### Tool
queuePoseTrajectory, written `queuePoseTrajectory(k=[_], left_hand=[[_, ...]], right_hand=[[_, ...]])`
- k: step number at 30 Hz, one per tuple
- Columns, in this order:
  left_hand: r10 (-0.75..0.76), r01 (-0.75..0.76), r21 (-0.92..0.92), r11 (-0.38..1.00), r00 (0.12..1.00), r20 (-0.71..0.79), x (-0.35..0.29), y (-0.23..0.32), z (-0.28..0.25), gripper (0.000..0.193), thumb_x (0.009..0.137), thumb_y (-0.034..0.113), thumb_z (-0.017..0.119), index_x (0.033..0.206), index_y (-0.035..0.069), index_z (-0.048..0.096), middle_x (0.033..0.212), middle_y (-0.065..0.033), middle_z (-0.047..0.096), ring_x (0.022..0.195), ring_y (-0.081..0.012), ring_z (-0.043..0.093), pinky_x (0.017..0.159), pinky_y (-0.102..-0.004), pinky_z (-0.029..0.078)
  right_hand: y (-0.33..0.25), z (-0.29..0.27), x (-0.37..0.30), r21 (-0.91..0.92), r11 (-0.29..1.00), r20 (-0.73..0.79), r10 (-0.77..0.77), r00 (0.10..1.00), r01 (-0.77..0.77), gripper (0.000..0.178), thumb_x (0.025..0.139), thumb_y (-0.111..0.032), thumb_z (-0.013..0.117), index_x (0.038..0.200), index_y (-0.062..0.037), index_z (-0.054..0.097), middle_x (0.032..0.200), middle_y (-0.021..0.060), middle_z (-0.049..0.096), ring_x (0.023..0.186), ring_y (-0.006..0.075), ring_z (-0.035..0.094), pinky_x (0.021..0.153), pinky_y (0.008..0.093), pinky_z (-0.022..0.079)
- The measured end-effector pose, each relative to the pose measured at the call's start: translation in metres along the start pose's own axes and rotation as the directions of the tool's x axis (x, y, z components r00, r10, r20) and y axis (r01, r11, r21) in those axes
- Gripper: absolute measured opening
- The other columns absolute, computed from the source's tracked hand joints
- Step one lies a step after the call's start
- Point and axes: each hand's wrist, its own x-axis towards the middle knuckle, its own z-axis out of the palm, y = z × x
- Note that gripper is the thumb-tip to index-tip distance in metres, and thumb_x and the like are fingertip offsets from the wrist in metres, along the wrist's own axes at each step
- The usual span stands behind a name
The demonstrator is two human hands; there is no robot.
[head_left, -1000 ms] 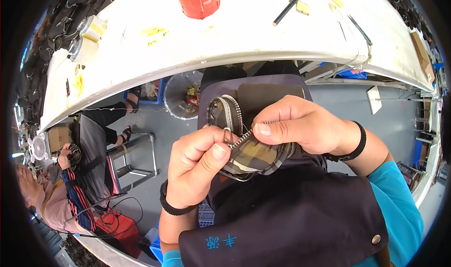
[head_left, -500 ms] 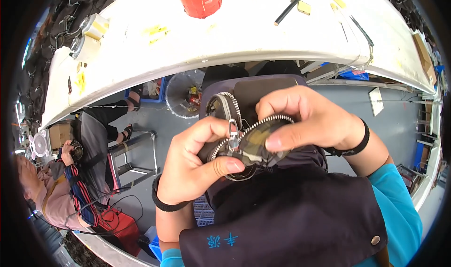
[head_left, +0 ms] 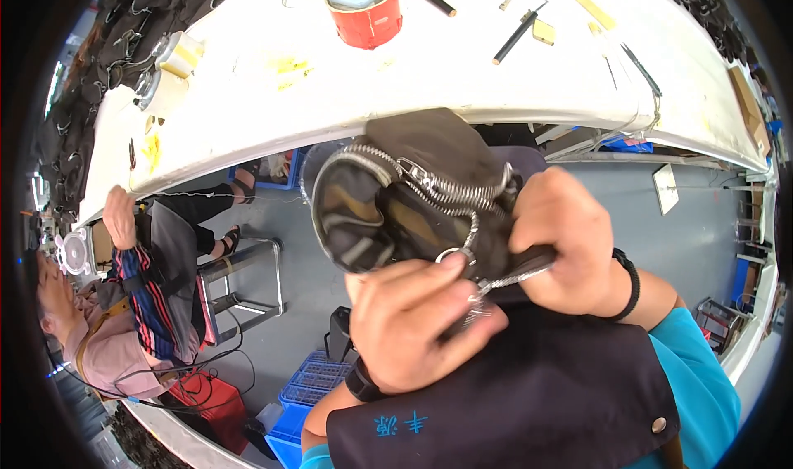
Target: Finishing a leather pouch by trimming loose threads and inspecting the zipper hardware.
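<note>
A dark zippered pouch (head_left: 429, 139) is held up over my lap, tilted, its mouth gaping to show camouflage-patterned lining (head_left: 353, 213). Silver metal zipper teeth (head_left: 450, 195) run in a curve along the mouth, with a slider near the top. My left hand (head_left: 417, 324), partly smeared by motion, is closed at the pouch's lower edge, beside a metal ring (head_left: 453, 256) and a strip of zipper. My right hand (head_left: 570, 242) is bent into a fist round the pouch's right side. The fingertips are mostly hidden.
Ahead stands a white table (head_left: 462, 85) bearing a red tin (head_left: 365, 21), a black pen-like tool (head_left: 519, 38) and a yellow strip (head_left: 582, 2). Dark pouches are heaped far left. A co-worker (head_left: 116, 329) sits at left near a metal stool (head_left: 248, 283). Blue crates (head_left: 314, 378) stand below.
The pouch has swung upward and turned, showing its dark outside and gaping mouth. My left hand has moved down and right, my right hand slightly down. The co-worker's hand has risen toward the table.
</note>
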Motion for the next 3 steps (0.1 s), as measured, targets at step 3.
queuePoseTrajectory(k=[3], left_hand=[[0.038, -0.036, -0.014, 0.999, 0.994, 0.102, -0.005, -0.007, -0.013, 0.055, 0.061, 0.037, 0.088, 0.105, 0.011, 0.066, 0.115, -0.0068, 0.065, 0.089, -0.0249, 0.063, 0.09, -0.0401, 0.042]], right_hand=[[-0.001, 0.0, -0.003, 0.062, 0.991, -0.117, 0.124, 0.985, -0.117, 0.02, 0.064, 0.004, 0.062, 0.078, -0.0083, 0.054, 0.074, 0.005, 0.056, 0.06, 0.0216, 0.048, 0.053, 0.0346, 0.039]])
